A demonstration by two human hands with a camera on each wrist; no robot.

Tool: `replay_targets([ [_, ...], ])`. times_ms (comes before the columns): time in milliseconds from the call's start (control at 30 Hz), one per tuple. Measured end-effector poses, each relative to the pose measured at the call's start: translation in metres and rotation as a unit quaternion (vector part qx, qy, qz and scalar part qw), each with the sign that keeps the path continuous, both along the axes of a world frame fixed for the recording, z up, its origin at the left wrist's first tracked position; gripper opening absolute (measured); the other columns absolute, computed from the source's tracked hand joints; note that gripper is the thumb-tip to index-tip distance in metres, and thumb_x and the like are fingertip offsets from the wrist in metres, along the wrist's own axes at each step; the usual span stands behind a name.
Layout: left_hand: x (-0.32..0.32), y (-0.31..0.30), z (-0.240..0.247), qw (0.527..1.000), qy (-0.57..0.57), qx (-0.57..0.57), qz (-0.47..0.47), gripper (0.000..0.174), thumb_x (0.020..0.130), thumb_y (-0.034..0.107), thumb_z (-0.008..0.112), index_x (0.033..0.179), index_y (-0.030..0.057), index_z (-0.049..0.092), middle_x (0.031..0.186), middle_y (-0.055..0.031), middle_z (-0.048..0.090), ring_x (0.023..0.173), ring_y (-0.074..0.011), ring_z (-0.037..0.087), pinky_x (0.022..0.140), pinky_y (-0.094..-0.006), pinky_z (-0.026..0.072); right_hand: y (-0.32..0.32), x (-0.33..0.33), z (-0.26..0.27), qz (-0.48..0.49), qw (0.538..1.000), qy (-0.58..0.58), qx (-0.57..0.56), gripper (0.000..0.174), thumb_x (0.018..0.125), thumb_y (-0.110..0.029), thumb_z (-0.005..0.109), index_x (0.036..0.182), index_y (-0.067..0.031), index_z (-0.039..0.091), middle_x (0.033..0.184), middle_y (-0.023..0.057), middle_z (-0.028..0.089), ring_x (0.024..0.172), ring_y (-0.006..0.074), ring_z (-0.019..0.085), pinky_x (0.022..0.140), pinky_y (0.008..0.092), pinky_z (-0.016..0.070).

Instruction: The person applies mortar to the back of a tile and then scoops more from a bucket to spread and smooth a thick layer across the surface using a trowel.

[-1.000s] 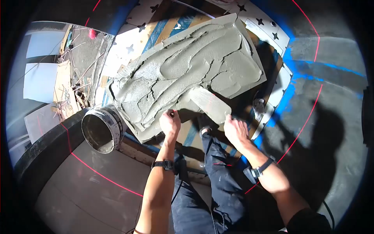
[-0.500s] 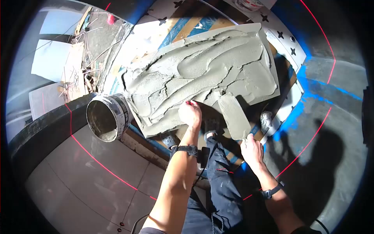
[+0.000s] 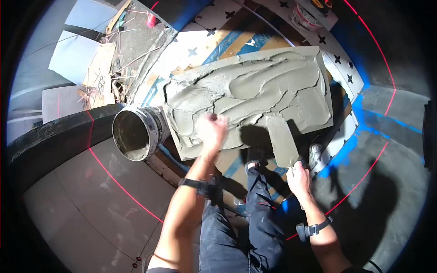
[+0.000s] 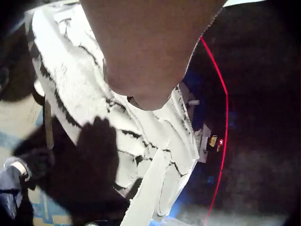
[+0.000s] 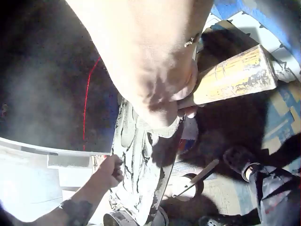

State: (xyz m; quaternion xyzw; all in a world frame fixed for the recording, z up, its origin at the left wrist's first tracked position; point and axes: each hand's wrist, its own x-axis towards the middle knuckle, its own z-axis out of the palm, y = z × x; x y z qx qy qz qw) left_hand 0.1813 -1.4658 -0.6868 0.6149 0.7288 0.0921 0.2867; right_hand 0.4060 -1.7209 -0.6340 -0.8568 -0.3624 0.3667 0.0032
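A trowel point(image 3: 283, 143) is gripped by its handle in my right hand point(image 3: 299, 182). Its flat, mortar-smeared blade points away from me, its tip overlapping the front edge of the mortar. The worn yellow handle point(image 5: 230, 80) juts out behind the right hand in the right wrist view. Thick grey mortar point(image 3: 273, 86) lies in ridges and cracks over a large flat tile point(image 3: 327, 82). Over the mortar's front left part is my left hand point(image 3: 213, 132), blurred, with loosely bent fingers and nothing visible in them. The left wrist view shows mainly the back of this hand.
A mortar-streaked bucket point(image 3: 136, 134) lies tilted at the tile's left, its mouth facing me. Below the tile, near the feet, a second bucket point(image 5: 188, 186) has a stick across it. Another pail point(image 3: 306, 17) stands at the back. Debris and sticks point(image 3: 114, 77) lie at left.
The trowel has swung from a slant across the mortar's front edge to pointing away from me, shifting right. My left hand moved right, then back left over the mortar. The head view has shifted.
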Motion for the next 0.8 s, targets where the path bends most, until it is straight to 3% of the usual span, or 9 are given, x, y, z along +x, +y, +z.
replay_targets([
  [33,-0.032,0.030,0.001,0.992,-0.050,0.094,0.069,0.020,0.078,0.019,0.074,0.079,-0.0007,0.070,0.072,-0.0178,0.070,0.066,-0.0310,0.068,0.070,-0.0407,0.0548,0.005,-0.004,0.001,0.010,1.000,0.002,-0.012,0.024,0.092,-0.024,0.060,0.099,-0.0011,0.057,0.079,0.0274,0.068,0.077,0.0502,0.065,0.070,0.0596,0.0503],
  [100,-0.118,0.093,0.003,0.965,-0.111,0.196,0.137,0.039,0.083,0.010,0.075,0.118,-0.0050,0.065,0.092,-0.0160,0.073,0.071,-0.0196,0.065,0.073,-0.0338,0.0537,0.018,-0.016,0.001,0.056,0.998,-0.001,-0.037,0.028,0.092,-0.026,0.058,0.102,-0.0010,0.059,0.079,0.0273,0.069,0.078,0.0489,0.067,0.073,0.0592,0.0520],
  [133,-0.157,0.120,-0.003,0.940,-0.013,0.333,0.078,0.044,0.085,0.009,0.076,0.122,-0.0060,0.059,0.094,-0.0135,0.070,0.067,-0.0161,0.061,0.066,-0.0302,0.0509,0.032,-0.030,0.005,0.076,0.996,-0.015,-0.033,0.029,0.091,-0.027,0.056,0.103,-0.0010,0.059,0.081,0.0285,0.069,0.079,0.0481,0.068,0.074,0.0594,0.0524],
  [200,-0.183,0.124,0.044,0.933,-0.224,0.169,0.227,0.028,0.087,0.013,0.077,0.106,-0.0037,0.065,0.080,-0.0075,0.066,0.059,-0.0117,0.053,0.055,-0.0265,0.0436,0.067,-0.053,0.005,0.118,0.991,0.007,-0.068,0.028,0.092,-0.027,0.056,0.100,-0.0001,0.058,0.081,0.0279,0.068,0.082,0.0503,0.067,0.073,0.0594,0.0526],
  [267,-0.217,0.107,0.044,0.927,-0.230,0.096,0.281,0.021,0.089,0.018,0.076,0.084,0.0006,0.065,0.066,-0.0027,0.059,0.053,-0.0088,0.047,0.049,-0.0252,0.0363,0.094,-0.082,-0.014,0.157,0.987,0.020,0.002,0.027,0.092,-0.025,0.052,0.102,-0.0005,0.060,0.084,0.0274,0.069,0.082,0.0470,0.069,0.073,0.0573,0.0539],
  [333,-0.230,0.061,0.046,0.955,-0.139,0.151,0.215,0.041,0.094,0.026,0.069,0.063,0.0069,0.049,0.057,0.0000,0.049,0.049,-0.0092,0.039,0.048,-0.0287,0.0338,0.122,-0.112,-0.035,0.238,0.971,-0.023,0.026,0.021,0.093,-0.014,0.048,0.101,0.0005,0.062,0.082,0.0251,0.071,0.074,0.0389,0.072,0.070,0.0518,0.0566],
  [433,-0.243,-0.016,0.054,0.984,-0.041,0.099,0.143,0.046,0.097,0.025,0.062,0.064,0.0001,0.043,0.058,-0.0073,0.042,0.057,-0.0131,0.037,0.055,-0.0355,0.0369,0.134,-0.135,-0.067,0.301,0.950,-0.056,0.069,0.022,0.095,-0.012,0.044,0.103,0.0004,0.061,0.087,0.0252,0.071,0.076,0.0362,0.073,0.067,0.0485,0.0579],
  [567,-0.285,-0.111,0.038,0.974,-0.115,-0.026,0.193,0.015,0.096,0.010,0.058,0.088,-0.0019,0.062,0.067,-0.0047,0.062,0.061,-0.0109,0.059,0.060,-0.0273,0.0489,0.125,-0.124,-0.074,0.190,0.974,-0.120,-0.031,0.024,0.099,-0.014,0.042,0.103,0.0011,0.060,0.088,0.0251,0.072,0.080,0.0381,0.073,0.070,0.0477,0.0585],
  [800,-0.341,-0.218,0.041,0.961,-0.105,-0.143,0.212,0.014,0.091,0.008,0.062,0.085,-0.0046,0.064,0.070,-0.0064,0.063,0.066,-0.0104,0.057,0.066,-0.0280,0.0492,0.107,-0.190,-0.075,-0.068,0.997,0.025,0.034,0.027,0.091,-0.030,0.059,0.097,-0.0033,0.060,0.094,0.0257,0.069,0.093,0.0481,0.066,0.080,0.0560,0.0529],
])
